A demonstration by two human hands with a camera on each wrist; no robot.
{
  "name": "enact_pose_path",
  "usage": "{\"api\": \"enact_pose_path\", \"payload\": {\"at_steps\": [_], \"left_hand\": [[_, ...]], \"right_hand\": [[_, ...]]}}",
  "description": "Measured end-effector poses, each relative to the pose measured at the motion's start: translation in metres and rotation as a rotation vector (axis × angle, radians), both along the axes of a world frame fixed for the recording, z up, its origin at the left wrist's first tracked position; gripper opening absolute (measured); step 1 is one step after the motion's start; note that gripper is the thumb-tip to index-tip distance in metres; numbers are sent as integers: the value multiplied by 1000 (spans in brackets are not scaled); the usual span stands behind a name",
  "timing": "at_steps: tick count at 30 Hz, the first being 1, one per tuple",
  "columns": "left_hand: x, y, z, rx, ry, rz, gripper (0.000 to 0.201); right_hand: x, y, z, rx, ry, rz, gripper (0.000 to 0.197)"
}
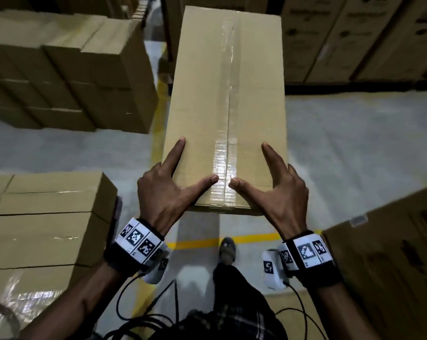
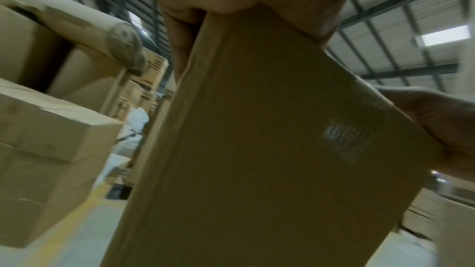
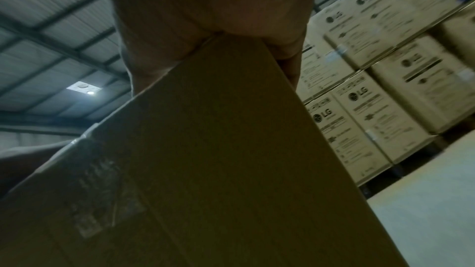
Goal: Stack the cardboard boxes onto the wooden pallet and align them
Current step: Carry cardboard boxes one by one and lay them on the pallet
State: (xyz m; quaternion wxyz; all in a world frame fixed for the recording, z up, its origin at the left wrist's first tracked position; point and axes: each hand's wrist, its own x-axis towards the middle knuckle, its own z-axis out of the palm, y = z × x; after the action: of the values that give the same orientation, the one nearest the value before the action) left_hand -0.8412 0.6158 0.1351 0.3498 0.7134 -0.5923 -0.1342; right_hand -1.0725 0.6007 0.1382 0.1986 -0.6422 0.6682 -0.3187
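Two hands hold one long cardboard box (image 1: pixel 226 101) by its near end, off the floor. The left hand (image 1: pixel 167 192) clasps the near left corner: forefinger straight along the top by the left edge, thumb stretched across the top toward the tape seam (image 1: pixel 226 153), the other fingers wrapped down the side. The right hand (image 1: pixel 279 195) mirrors it on the near right corner, its thumb tip just short of the left thumb at the seam. Both spread wide. In the wrist views each palm presses against a corner of the box, and the end face carries a faint printed mark.

Beneath the hands lies a grey concrete floor (image 1: pixel 342 143) with yellow painted lines (image 1: pixel 246 239). Left of the left hand stands a stack of plain cartons (image 1: pixel 43 217), with another stack (image 1: pixel 67 77) beyond it. Right of the right hand is a large printed carton (image 1: pixel 389 261), and beyond the box's far end a row of printed cartons (image 1: pixel 354 38). Overhead is a corrugated metal roof (image 3: pixel 51 33) with beams and a skylight.
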Motion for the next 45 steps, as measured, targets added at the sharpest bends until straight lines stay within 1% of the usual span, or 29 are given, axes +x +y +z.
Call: {"api": "enact_pose_path", "payload": {"at_steps": [6,7,12,17,21,24,27,29,32,37,41,45], "left_hand": [[31,-110,3,19,-15,171,109],[36,-136,6,15,-9,211,109],[51,-236,13,6,-16,374,111],[76,-305,14,3,-17,562,109],[106,-353,12,30,2,669,105],[134,-390,7,19,11,730,105],[177,-433,-2,-8,55,792,103],[204,-456,-7,-6,56,818,102],[262,-501,-13,2,92,878,100],[358,-560,-6,-12,183,983,100],[431,-587,-2,15,204,1065,102],[516,-604,-2,24,162,1167,101]], "right_hand": [[39,-154,-3,-5,16,175,105],[45,-189,-1,-6,11,212,105],[71,-322,15,-26,-2,367,105],[117,-426,24,-15,-14,539,101],[162,-494,20,3,21,643,106],[202,-542,15,24,39,715,106],[255,-594,9,24,78,775,107],[289,-623,4,19,99,815,108],[363,-678,-4,25,115,875,110],[480,-748,12,30,129,978,108],[569,-787,17,22,96,1083,105],[676,-815,13,29,103,1175,106]]}}
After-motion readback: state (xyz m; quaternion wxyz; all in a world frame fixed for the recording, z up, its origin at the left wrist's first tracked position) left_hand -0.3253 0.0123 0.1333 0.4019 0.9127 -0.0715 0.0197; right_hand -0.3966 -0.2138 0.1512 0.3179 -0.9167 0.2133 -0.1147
